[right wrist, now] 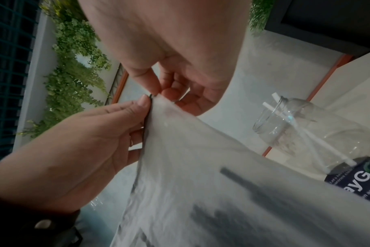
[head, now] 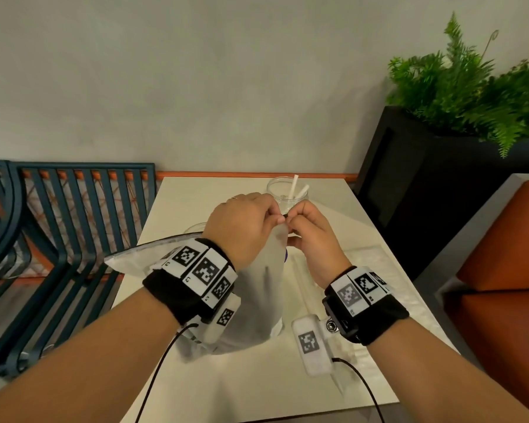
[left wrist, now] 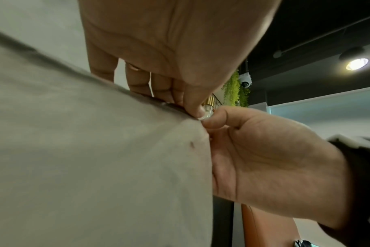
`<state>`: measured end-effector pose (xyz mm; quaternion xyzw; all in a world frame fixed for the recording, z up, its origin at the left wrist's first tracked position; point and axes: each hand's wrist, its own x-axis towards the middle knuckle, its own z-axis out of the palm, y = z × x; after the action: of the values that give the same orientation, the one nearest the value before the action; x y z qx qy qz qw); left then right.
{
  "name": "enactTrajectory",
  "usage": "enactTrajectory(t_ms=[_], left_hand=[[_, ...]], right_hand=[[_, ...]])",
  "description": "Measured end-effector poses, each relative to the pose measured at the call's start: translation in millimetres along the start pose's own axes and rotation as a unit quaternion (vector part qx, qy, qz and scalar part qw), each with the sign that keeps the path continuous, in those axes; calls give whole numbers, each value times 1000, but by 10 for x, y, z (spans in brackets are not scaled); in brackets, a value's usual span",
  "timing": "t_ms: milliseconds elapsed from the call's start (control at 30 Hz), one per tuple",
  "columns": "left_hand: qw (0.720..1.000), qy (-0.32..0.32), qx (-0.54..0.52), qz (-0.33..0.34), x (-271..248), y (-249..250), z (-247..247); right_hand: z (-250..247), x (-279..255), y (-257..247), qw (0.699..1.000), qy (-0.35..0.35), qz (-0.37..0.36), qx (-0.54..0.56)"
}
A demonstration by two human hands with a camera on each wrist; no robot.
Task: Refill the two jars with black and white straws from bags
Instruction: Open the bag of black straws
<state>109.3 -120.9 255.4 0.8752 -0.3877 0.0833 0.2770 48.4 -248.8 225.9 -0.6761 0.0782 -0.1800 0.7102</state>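
A translucent white bag (head: 257, 300) stands upright on the table, and dark straws (right wrist: 243, 182) show through its side. My left hand (head: 279, 219) and right hand (head: 291, 220) meet at its top corner, each pinching the dark-edged mouth (right wrist: 147, 127). The left wrist view shows my left hand (left wrist: 197, 111) and right hand (left wrist: 205, 123) pinching the bag (left wrist: 95, 150) tip to tip. Behind the hands stands a clear jar (head: 287, 193) holding two white straws (head: 294, 186). A second jar (head: 193, 228) is mostly hidden behind my left hand.
Another whitish bag (head: 132, 257) lies at the table's left edge, and a clear flat bag (head: 370, 267) lies to the right. The white table (head: 287, 392) is bounded by teal slatted chairs (head: 74, 209), a black planter (head: 409, 184) and an orange seat (head: 507, 285).
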Motion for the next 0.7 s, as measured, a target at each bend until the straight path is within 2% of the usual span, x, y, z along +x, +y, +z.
enactTrajectory(t_ms=[133, 300, 400, 567, 700], left_hand=[[997, -3, 73, -25, -145, -231, -190], [989, 21, 87, -117, -604, -914, -701], [987, 30, 79, -140, -760, -1103, -824], [987, 39, 58, -147, -840, -1108, -844], [987, 51, 21, -154, -886, -1077, -910]], right_hand=[[-6, 46, 26, 998, 60, 4, 13], [-224, 116, 50, 990, 138, 0, 9], [-232, 153, 49, 989, 145, -1, 17], [-176, 186, 54, 989, 138, 14, 54], [-173, 152, -49, 991, 119, -19, 59]])
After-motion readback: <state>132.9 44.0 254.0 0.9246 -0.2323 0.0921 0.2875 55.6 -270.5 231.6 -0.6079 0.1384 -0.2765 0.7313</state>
